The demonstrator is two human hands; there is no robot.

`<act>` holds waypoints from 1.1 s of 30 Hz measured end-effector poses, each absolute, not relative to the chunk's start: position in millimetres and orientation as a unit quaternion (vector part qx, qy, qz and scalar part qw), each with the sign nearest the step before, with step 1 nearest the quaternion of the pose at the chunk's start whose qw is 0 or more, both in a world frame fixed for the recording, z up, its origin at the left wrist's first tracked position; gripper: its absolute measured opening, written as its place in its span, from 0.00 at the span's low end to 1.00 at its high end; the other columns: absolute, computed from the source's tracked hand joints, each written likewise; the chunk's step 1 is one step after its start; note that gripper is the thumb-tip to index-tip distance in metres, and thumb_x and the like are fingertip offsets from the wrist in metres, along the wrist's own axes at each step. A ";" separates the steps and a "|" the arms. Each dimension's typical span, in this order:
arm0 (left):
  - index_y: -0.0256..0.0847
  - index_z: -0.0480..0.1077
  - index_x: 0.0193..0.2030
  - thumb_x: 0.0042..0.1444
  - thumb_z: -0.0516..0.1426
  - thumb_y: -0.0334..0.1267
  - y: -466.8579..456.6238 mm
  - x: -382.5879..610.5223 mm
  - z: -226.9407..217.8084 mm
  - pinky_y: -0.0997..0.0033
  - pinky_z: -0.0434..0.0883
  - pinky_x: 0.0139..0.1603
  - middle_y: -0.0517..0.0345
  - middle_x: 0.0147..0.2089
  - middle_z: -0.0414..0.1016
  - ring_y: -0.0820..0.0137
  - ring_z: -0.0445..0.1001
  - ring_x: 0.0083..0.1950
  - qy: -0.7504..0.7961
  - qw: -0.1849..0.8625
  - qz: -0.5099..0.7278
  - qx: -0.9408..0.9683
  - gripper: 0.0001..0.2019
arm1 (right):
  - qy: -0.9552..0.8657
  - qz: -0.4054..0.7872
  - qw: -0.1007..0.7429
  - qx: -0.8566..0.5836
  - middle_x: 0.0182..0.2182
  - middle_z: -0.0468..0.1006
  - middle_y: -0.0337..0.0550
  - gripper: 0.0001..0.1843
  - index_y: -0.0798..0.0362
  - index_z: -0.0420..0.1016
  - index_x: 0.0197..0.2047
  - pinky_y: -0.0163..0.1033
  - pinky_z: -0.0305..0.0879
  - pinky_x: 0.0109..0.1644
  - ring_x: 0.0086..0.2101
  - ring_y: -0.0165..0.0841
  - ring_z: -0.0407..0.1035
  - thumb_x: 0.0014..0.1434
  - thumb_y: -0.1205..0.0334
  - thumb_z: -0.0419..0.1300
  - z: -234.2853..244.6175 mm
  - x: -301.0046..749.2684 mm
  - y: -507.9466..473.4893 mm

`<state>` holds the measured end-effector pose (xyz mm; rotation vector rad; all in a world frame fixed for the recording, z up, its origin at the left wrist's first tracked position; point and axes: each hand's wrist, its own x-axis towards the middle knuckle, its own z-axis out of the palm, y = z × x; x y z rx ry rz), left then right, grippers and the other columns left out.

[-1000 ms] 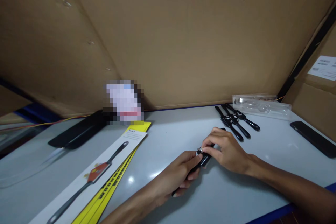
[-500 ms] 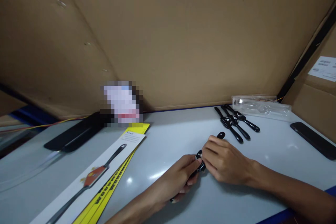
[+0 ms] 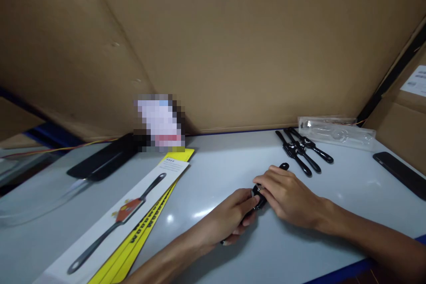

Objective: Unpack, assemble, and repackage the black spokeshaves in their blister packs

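A black spokeshave (image 3: 262, 202) is held slantwise above the table's front part. My left hand (image 3: 237, 213) is closed around its lower-left handle, with the thumb by the middle body. My right hand (image 3: 288, 195) is closed over the upper-right side. Its thumb and finger pinch a small shiny metal part at the middle, which I cannot make out fully. The tip of the far handle shows past the right knuckles. Beyond my right hand, three more black spokeshaves (image 3: 303, 151) lie side by side on the table (image 3: 213, 159).
Clear plastic packaging (image 3: 337, 133) lies at the back right, with a dark flat case (image 3: 399, 173) at the right edge. On the left are printed cards (image 3: 140, 213) and a black panel (image 3: 103, 159) with a cable. A blurred phone-like object (image 3: 161, 120) leans against the cardboard wall (image 3: 233, 44).
My right thumb and finger have shifted at the spokeshave's middle, showing the small metal part more clearly. The whole view has moved slightly; my left hand keeps its grip.
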<state>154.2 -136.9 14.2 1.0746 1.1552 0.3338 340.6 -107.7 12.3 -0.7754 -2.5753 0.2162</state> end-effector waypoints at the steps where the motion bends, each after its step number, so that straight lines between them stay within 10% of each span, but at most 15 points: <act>1: 0.45 0.56 0.36 0.61 0.52 0.54 -136.8 154.1 13.5 0.80 0.44 0.14 0.72 0.24 0.57 0.81 0.47 0.18 0.516 0.692 0.152 0.481 0.15 | -0.932 0.077 0.220 -0.276 0.33 0.74 0.48 0.12 0.57 0.73 0.42 0.42 0.64 0.40 0.37 0.38 0.64 0.67 0.74 0.49 11.9 340.5 -107.8; 33: 0.44 0.59 0.49 0.67 0.46 0.43 -134.8 153.6 17.9 0.79 0.43 0.16 0.70 0.25 0.57 0.79 0.45 0.19 0.497 0.694 0.137 0.502 0.09 | -0.905 0.148 0.296 -0.265 0.32 0.76 0.44 0.10 0.55 0.74 0.33 0.40 0.63 0.39 0.35 0.34 0.64 0.65 0.73 0.54 8.1 338.6 -99.8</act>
